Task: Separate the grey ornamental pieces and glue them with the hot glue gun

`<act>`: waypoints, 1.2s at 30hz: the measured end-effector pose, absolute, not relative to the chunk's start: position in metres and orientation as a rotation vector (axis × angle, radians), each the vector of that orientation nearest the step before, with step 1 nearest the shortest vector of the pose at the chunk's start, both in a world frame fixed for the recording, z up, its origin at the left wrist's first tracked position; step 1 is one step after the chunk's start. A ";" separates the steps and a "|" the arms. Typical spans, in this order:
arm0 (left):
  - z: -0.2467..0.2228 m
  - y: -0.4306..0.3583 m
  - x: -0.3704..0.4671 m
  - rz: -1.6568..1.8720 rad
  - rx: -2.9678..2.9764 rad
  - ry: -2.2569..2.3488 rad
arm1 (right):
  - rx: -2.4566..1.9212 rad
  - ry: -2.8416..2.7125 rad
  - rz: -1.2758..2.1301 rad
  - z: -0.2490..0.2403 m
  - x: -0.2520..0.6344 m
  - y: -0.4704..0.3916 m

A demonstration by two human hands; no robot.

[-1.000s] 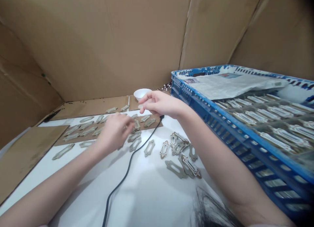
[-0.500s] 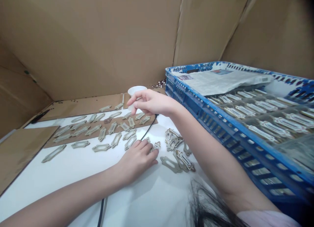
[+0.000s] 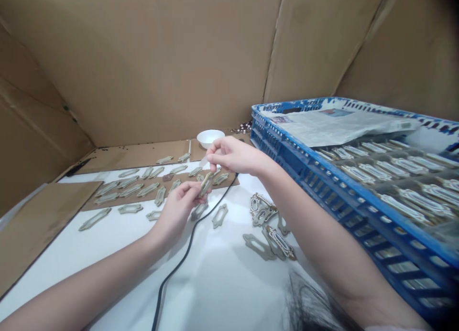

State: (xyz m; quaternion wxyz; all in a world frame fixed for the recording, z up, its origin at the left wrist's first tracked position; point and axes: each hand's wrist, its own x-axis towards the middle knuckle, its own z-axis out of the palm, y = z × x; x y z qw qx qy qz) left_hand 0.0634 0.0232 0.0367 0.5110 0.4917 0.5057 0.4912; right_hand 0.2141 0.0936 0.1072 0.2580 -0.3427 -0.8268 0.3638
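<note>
My left hand [image 3: 179, 202] is closed around one end of a small greyish ornate frame plate [image 3: 205, 182], tilted upward off the table. Just above its top end is my right hand [image 3: 234, 155], fingertips pinched together; whatever they hold, if anything, is too small to make out. Several similar pale plates [image 3: 93, 219] lie spread over the table and a cardboard strip to the left. To the right is a loose pile of plates [image 3: 261, 245], a few with white-edged patterns. A white bowl [image 3: 211, 138] stands behind my right hand.
A blue plastic crate [image 3: 287, 152] on the right holds rows of white-edged plates [image 3: 410, 164] and newspaper [image 3: 333, 125]. A black cable [image 3: 186, 254] crosses the white table [image 3: 229, 283]. Cardboard walls [image 3: 179, 58] enclose the back and left; small beads [image 3: 244, 128] lie near the crate.
My left hand has lifted a plate from the table and brought it up beneath my right hand. The right hand's fingers have drawn together. The view has shifted slightly.
</note>
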 end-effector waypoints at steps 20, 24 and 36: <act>0.035 0.025 0.062 1.292 0.925 0.878 | -1.161 -2.489 0.504 0.095 0.196 0.075; 0.034 0.026 0.061 1.314 0.942 0.860 | -1.232 -2.477 0.410 0.094 0.192 0.069; 0.034 0.030 0.059 1.315 0.901 0.899 | -1.143 -2.277 0.493 0.095 0.194 0.078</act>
